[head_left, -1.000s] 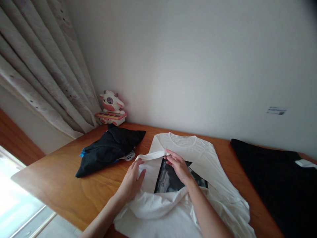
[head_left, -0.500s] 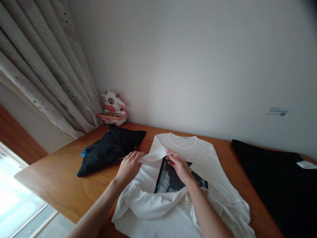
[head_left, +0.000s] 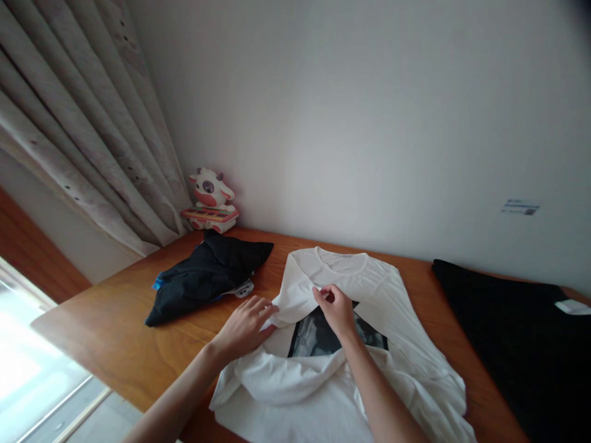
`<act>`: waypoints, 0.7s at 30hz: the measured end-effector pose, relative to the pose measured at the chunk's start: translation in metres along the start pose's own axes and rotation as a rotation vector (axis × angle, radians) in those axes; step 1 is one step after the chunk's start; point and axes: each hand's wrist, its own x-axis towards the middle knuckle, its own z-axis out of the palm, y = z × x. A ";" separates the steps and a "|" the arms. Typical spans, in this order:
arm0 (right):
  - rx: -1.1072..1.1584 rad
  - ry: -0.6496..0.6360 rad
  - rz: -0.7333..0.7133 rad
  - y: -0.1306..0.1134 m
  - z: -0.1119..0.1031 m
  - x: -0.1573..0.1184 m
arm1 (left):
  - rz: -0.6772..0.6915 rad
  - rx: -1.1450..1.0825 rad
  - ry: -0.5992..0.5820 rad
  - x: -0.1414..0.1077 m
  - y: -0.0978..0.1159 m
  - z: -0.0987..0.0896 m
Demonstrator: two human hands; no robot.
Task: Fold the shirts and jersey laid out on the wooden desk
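Note:
A white long-sleeved shirt lies on the wooden table, its neckline at the far side and its lower part bunched toward me. A dark printed panel shows on its chest, partly covered by a sleeve folded inward from each side. My left hand is at the outer edge of the left-side sleeve, fingers curled over the cloth and thumb below. Closed in a pinch, my right hand holds the end of that same sleeve above the print. The fingertips of my right hand partly hide the pinched cloth.
Left of the shirt lies a folded black garment with blue and white bits showing. A cow-shaped toy keyboard stands by the curtain and wall. Black cloth covers the right of the wooden table.
My left hand has come slightly down and to the right along the sleeve. My right hand's fingers have bent into a pinch, and the sleeve lies lower over the print.

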 end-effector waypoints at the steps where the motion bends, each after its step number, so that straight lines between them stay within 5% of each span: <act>1: -0.035 0.003 -0.008 0.001 0.001 0.000 | -0.033 -0.011 -0.002 0.000 0.000 -0.002; 7: -0.159 -0.025 -0.040 0.004 0.003 -0.003 | -0.196 -0.149 0.012 0.039 -0.010 -0.004; 10: -0.197 -0.046 -0.044 0.004 0.003 -0.003 | -0.362 -0.116 -0.009 0.087 -0.025 0.018; 14: -0.221 -0.049 -0.049 0.004 0.004 -0.003 | -0.413 -0.095 -0.079 0.145 -0.044 0.061; 21: -0.258 -0.032 -0.077 0.004 0.008 -0.003 | -0.428 -0.042 -0.175 0.166 -0.058 0.105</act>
